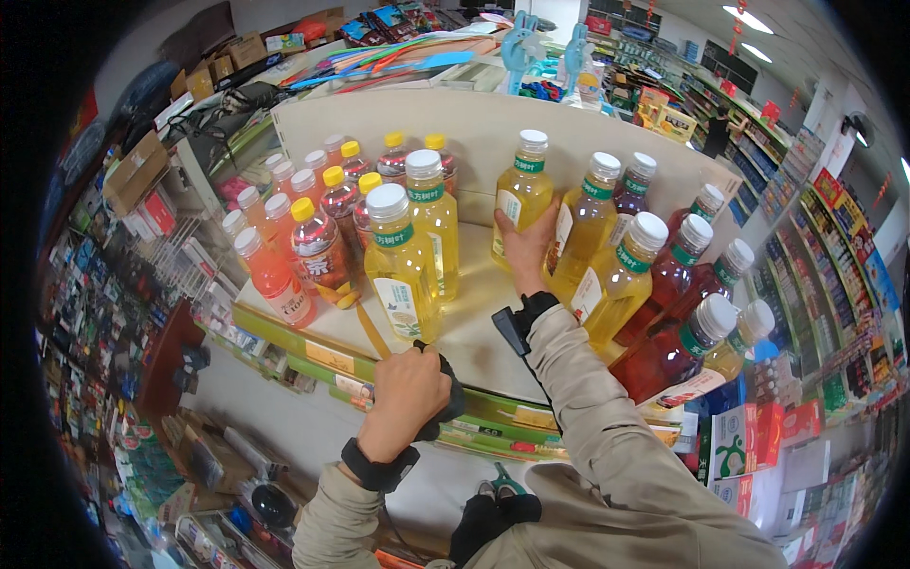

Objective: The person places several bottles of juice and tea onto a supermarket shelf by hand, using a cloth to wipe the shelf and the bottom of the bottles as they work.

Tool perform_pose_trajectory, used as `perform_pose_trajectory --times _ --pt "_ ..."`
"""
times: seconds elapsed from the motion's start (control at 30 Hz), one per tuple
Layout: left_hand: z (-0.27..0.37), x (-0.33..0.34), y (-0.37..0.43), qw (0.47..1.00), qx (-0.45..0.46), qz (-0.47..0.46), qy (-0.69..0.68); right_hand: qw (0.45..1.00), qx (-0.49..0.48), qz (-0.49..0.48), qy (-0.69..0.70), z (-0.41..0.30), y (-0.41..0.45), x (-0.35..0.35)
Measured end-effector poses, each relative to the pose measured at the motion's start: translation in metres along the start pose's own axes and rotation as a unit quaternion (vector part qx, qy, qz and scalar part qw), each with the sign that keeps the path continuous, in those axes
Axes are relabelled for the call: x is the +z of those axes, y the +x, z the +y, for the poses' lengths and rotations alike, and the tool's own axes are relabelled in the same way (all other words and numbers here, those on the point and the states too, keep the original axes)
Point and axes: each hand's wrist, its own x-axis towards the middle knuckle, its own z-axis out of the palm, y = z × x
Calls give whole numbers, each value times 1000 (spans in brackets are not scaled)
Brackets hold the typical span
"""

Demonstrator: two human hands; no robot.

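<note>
On a retail shelf (pixel 476 313), my right hand (pixel 530 242) grips a bottle of yellow tea (pixel 527 186) with a white cap and green neck band. Low at the shelf's front edge, my left hand (pixel 409 391) is closed on a dark cloth (pixel 448 398). Two more yellow tea bottles (pixel 402 277) stand in a row just beyond that hand. Left of them are yellow-capped bottles of dark tea (pixel 323 256) and white-capped pink drink bottles (pixel 281 277). Several yellow and dark red tea bottles (pixel 672 355) fill the shelf's right side, close to my right forearm.
A beige back panel (pixel 469 121) rises behind the bottles. Price strips (pixel 334 355) line the front edge. Beyond the panel are colourful plastic items (pixel 398 57) and blue clamp-like objects (pixel 522 53). Cardboard boxes (pixel 213 455) sit low left; another person (pixel 718 131) stands in the far aisle.
</note>
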Motion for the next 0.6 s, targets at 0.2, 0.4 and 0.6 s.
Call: perform_pose_trajectory --times 0.2,0.4,0.6 --pt "5 1 5 999 -17 -13 -23 993 56 11 -107 -2 -19 6" --pt "4 -25 -5 982 -80 9 -172 943 100 -307 79 -118 -87 -62" --pt "41 -16 7 885 -47 40 -461 917 -11 -388 90 -155 -128 -159"
